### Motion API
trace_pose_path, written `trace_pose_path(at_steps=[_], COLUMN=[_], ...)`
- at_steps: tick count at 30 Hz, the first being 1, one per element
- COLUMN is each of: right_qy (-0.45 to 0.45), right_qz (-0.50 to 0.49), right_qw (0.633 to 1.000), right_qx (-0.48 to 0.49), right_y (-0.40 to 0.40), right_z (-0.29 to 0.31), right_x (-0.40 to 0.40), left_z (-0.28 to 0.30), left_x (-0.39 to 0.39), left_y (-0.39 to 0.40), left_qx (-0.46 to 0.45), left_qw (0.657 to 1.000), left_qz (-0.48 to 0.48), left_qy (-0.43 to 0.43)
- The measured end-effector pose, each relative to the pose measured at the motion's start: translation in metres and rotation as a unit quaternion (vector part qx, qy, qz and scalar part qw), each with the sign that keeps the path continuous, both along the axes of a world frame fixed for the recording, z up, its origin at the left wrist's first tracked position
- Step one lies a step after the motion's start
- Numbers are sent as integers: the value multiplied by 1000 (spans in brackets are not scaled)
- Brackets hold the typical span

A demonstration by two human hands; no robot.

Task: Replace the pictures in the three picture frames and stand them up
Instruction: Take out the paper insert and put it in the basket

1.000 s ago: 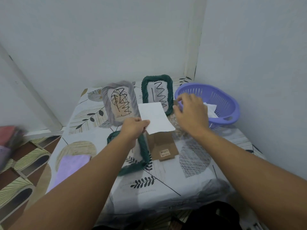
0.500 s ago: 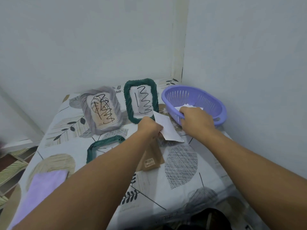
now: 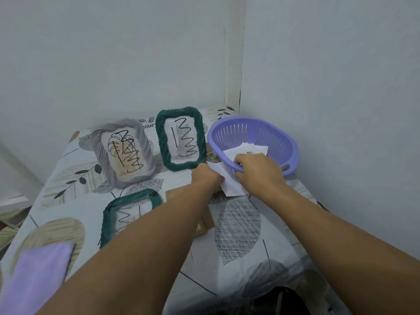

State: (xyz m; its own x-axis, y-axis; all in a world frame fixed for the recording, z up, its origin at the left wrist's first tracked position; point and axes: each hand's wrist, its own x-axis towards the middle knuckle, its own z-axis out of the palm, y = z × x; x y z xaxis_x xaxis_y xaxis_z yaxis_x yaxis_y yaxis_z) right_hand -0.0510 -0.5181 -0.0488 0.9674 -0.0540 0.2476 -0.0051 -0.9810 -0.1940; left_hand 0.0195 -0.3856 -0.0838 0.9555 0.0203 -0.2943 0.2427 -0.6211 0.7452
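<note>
A grey frame (image 3: 123,155) and a green frame (image 3: 180,138) stand at the back of the table, each with a scribbled picture. A second green frame (image 3: 129,210) lies flat under my left forearm. My left hand (image 3: 205,179) grips a white sheet (image 3: 229,185) just in front of the purple basket (image 3: 254,137). My right hand (image 3: 256,168) grips the basket's near rim, fingers curled over it. More white papers (image 3: 245,151) lie inside the basket. A brown cardboard backing (image 3: 205,220) lies partly hidden beneath my left arm.
A leaf-patterned cloth (image 3: 238,228) covers the table, which sits in a corner between two walls. A lilac cloth (image 3: 38,273) lies at the front left. Something dark (image 3: 279,301) shows at the table's near edge.
My left hand carried the white sheet right and forward toward the basket. My right hand settled on the basket's near rim. The view has shifted, so the frames appear further left.
</note>
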Motion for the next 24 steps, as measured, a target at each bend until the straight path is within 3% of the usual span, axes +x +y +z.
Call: trace_pose_path(at_steps=[6, 13, 21, 24], right_qy=[-2, 17, -162, -162], right_qz=[-1, -6, 29, 77], right_qw=[1000, 1000, 985, 983], right_qx=[8, -2, -49, -30], right_y=[0, 4, 41, 64], right_z=[0, 1, 1, 1], right_x=[-2, -3, -14, -16], left_z=[6, 9, 21, 24], left_x=[-5, -10, -26, -40], left_y=[3, 19, 93, 132], left_qx=[100, 139, 127, 118], left_qw=[990, 982, 972, 974], left_qz=[-81, -76, -44, -4], left_qy=[-56, -102, -191, -194])
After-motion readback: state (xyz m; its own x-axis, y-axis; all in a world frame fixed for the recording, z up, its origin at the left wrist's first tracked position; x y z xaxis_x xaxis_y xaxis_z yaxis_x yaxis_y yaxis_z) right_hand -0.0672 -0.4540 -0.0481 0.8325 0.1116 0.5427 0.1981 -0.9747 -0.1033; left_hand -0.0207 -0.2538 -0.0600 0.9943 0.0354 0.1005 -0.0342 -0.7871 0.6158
